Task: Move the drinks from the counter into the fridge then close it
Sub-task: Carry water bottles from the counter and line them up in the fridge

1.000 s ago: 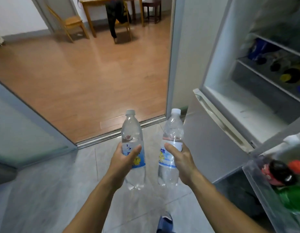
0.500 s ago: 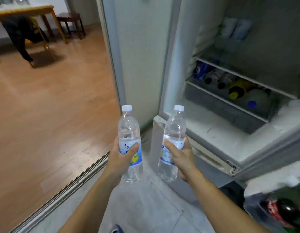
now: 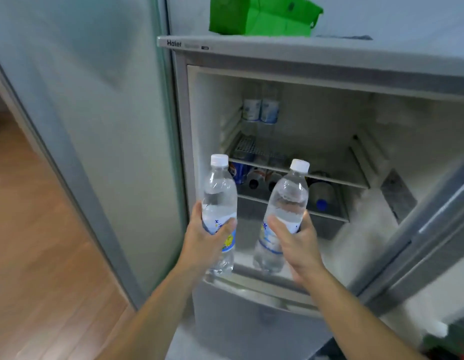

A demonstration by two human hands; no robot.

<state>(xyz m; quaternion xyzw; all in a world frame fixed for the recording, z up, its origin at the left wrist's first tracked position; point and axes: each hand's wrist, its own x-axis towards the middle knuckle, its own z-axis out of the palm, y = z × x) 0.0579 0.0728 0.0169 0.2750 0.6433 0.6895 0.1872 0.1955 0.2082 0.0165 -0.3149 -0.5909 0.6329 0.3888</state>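
Each hand's grip holds a water bottle before the open fridge (image 3: 314,53): left hand (image 3: 207,242), right hand (image 3: 295,242).

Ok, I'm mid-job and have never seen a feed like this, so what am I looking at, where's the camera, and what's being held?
No machine here: these are a person's two bare hands, filmed by one wide-angle camera worn on the head, looking forward and down.

The left hand holds one clear water bottle with a white cap. The right hand holds a second bottle, tilted slightly. Each grip wraps around the label area.

Ahead is the open fridge. Its wire shelf carries two bottles at the back; more drinks lie in the tray below. A green bag sits on top of the fridge. The door is open at the right.
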